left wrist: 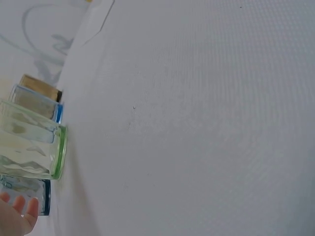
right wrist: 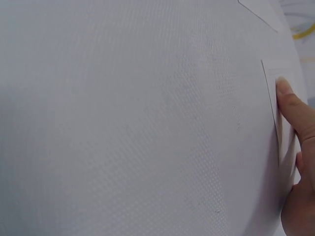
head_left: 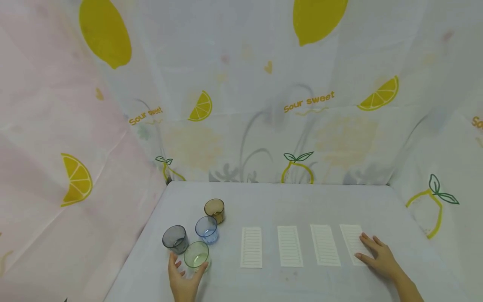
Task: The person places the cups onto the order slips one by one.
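Four small tinted glasses stand at the table's left. My left hand [head_left: 183, 281] is spread around the near side of the green glass [head_left: 197, 255], thumb by its right side. In the left wrist view its fingertips [left wrist: 32, 207] show before the grey glass [left wrist: 47, 196], apart from the green glass. The grey glass [head_left: 175, 240] is just behind that hand; the blue glass [head_left: 206, 230] and amber glass [head_left: 215, 211] stand farther back. My right hand [head_left: 381, 260], fingers spread, rests at the right edge of the rightmost lined paper slip [head_left: 351, 239], its thumb on the paper in the right wrist view.
Three more lined slips lie in a row leftward: one [head_left: 325, 245], another [head_left: 289, 246] and a third [head_left: 251, 247] nearest the glasses. A white cloth covers the table [head_left: 302, 205]. Lemon-printed curtains [head_left: 241, 126] hang behind and at both sides.
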The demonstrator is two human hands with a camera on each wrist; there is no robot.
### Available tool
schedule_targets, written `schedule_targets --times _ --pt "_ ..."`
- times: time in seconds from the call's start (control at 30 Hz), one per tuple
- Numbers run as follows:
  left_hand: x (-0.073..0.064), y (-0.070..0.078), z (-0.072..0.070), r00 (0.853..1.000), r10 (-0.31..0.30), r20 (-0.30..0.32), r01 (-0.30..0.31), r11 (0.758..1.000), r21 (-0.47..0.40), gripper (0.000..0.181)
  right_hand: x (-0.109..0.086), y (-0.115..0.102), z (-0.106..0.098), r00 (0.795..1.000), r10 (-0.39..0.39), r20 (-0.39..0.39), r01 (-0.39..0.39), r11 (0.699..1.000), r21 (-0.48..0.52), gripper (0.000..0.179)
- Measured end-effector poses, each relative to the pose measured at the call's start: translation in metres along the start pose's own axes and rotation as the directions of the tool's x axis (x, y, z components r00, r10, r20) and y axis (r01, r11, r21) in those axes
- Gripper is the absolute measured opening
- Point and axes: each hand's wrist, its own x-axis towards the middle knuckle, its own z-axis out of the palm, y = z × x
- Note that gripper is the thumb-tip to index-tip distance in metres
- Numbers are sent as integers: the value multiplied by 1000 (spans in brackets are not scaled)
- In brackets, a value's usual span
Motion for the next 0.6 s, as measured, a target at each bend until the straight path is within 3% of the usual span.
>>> schedule_targets --times 0.3,0.47,0.6 --pt "6 1 4 999 43 18 -43 999 -29 104 2 1 0 999 17 31 -16 1000 -10 58" --pt "10 1 8 995 99 5 -99 994 -36 98 2 1 0 1000 4 18 -4 1000 3 58" --pt "12 2 10 994 106 25 -105 993 -49 92 1 1 0 1000 -4 8 4 1000 10 57"
